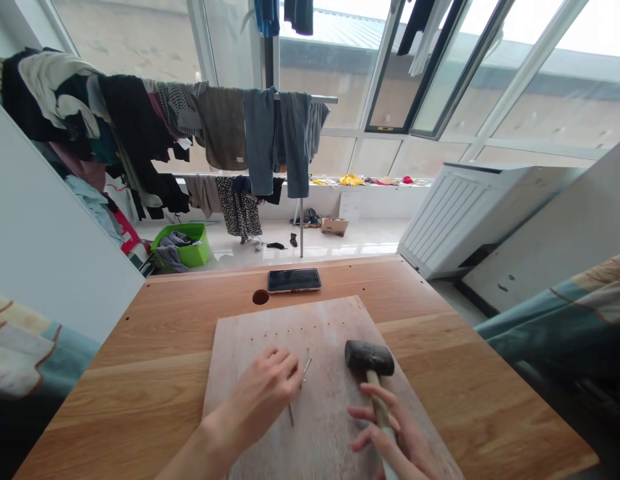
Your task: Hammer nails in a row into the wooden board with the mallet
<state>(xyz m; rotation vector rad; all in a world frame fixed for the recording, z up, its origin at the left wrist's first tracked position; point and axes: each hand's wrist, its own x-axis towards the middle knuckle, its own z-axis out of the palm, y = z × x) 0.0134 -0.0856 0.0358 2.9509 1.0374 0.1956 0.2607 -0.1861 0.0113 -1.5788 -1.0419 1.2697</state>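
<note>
My left hand [273, 381] is low over a pale wooden board [325, 417], fingers curled and pinched together. A thin nail [291, 415] pokes out below the fingers, seemingly in their grip, though the fingertips are hidden. Right beside the fingertips, a few loose nails [307, 364] lie on the board. My right hand [397, 433] is loosely around the wooden handle of a rubber mallet [369, 359], some fingers spread and the index finger across it. The mallet's black head is over the board's right side. A row of several small dark points [301, 328] crosses the board's far part.
The board lies on a wooden table [155, 373]. Beyond it are a phone [294, 280] and a round hole [261, 297] in the tabletop. Past the far edge stand a laundry rack [310, 99] with clothes and a green basin [195, 250]. Curtains [565, 320] hang at both sides.
</note>
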